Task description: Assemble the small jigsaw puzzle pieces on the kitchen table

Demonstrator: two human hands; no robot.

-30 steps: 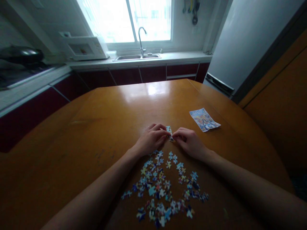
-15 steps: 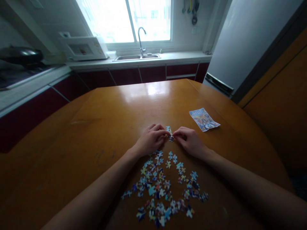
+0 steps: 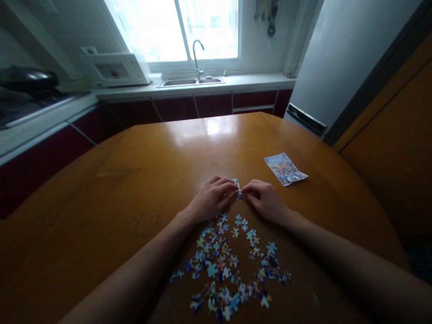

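A narrow strip of joined jigsaw puzzle pieces (image 3: 239, 195) lies on the wooden table between my two hands. My left hand (image 3: 213, 197) has its fingers curled, with thumb and fingertips closed on the strip's left edge. From the other side my right hand (image 3: 263, 198) pinches at the strip's right edge, thumb and forefinger together. Parts of the strip are hidden by my fingertips. Nearer to me, a scattered heap of loose jigsaw puzzle pieces (image 3: 225, 272) spreads between my forearms, mostly blue, white and dark.
A creased picture sheet (image 3: 286, 169) lies on the table (image 3: 162, 166) beyond my right hand. Past the far table edge stand a counter with a sink (image 3: 178, 83), a tap and a white microwave (image 3: 114, 69). A fridge (image 3: 351, 58) stands at the right.
Both hands stay at the strip with only slight finger movement. The whole view has shifted a little.
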